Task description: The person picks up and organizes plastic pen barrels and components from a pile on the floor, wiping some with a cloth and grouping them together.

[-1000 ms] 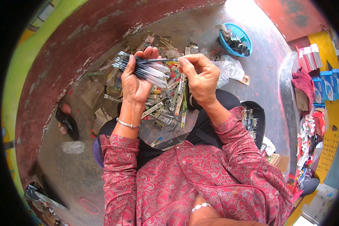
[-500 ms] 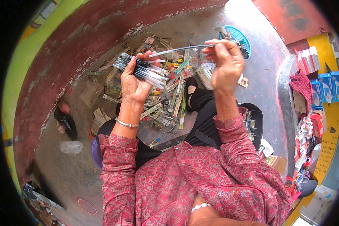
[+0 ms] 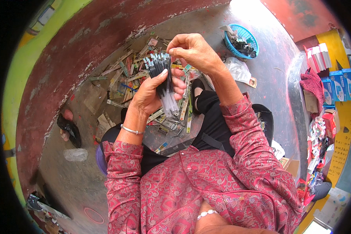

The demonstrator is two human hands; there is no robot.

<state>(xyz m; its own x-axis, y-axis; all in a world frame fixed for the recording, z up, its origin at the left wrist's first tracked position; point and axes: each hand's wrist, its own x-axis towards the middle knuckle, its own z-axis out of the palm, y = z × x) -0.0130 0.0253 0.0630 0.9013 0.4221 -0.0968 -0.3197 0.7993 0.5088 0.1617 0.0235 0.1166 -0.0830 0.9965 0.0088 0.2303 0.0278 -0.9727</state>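
Observation:
A thick bundle of thin pen refills [image 3: 158, 66], dark with ink and clear toward the lower end, stands nearly upright in my left hand [image 3: 146, 93]. The thumb and fingers of that hand wrap round it, and the pale tips point away from me. At the top right edge of the bundle, my right hand [image 3: 195, 52] has its thumb and forefinger pinched together on the end of one refill. Its fingertips partly hide that end. Below both hands, a loose pile of long narrow packages [image 3: 119, 80] and wrappers covers the floor.
A blue plastic basket [image 3: 254, 36] with dark scraps stands far right, near a clear plastic bag [image 3: 238, 70]. Blue boxes [image 3: 341, 90] and a red box [image 3: 330, 124] line the right side. A black bag [image 3: 71, 130] lies by the curved wall at left.
My right hand has moved left and down to the bundle with the single refill, which was stretched out sideways. The bundle in my left hand has turned from lying sideways to nearly upright.

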